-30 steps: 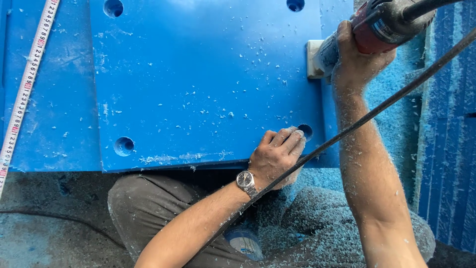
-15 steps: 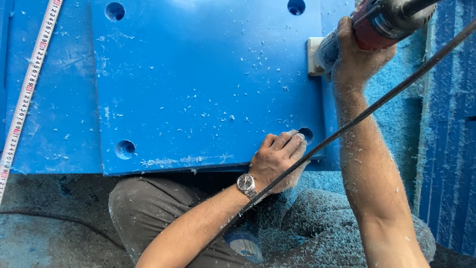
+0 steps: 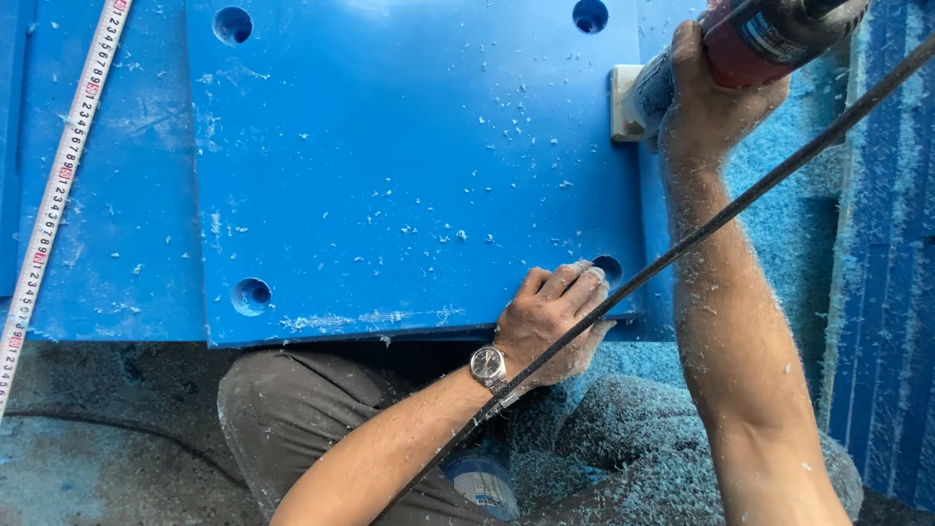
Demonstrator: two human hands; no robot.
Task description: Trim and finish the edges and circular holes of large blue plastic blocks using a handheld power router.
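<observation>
A pale label (image 3: 779,39) wraps the red tool body at one o'clock, a slanted band with dark print; a blue-and-white printed patch (image 3: 484,479) shows at six o'clock, low between the knees, partly hidden; no signs or screens.

A blue panel (image 3: 409,166) is lying flat, filling the middle of the scene, with round holes near its corners and pale shavings dotting its face. A red and grey power tool (image 3: 769,39) is pressing its white base against the panel's far right edge, its black cord (image 3: 721,219) running diagonally nearward.
</observation>
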